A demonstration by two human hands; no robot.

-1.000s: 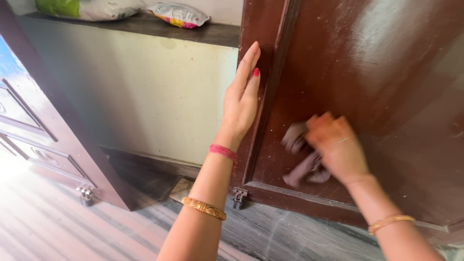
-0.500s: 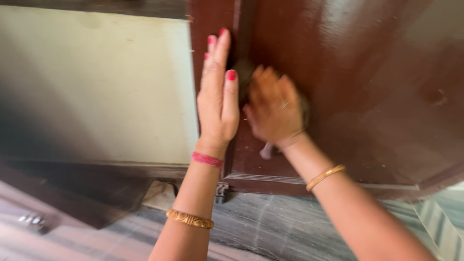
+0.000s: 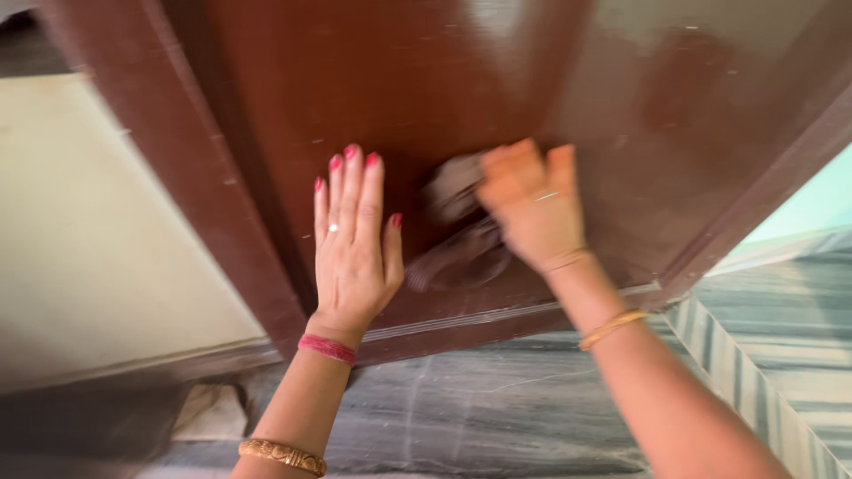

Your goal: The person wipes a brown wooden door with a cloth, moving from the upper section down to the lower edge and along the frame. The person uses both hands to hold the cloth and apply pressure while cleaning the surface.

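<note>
No packages, labels, signs or screens are showing anywhere in this view, neither around the fingers nor beyond them.

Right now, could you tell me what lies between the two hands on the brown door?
In the head view, a crumpled cloth lies between the left hand, flat on the door, and the right hand, which presses it against the panel.
</note>
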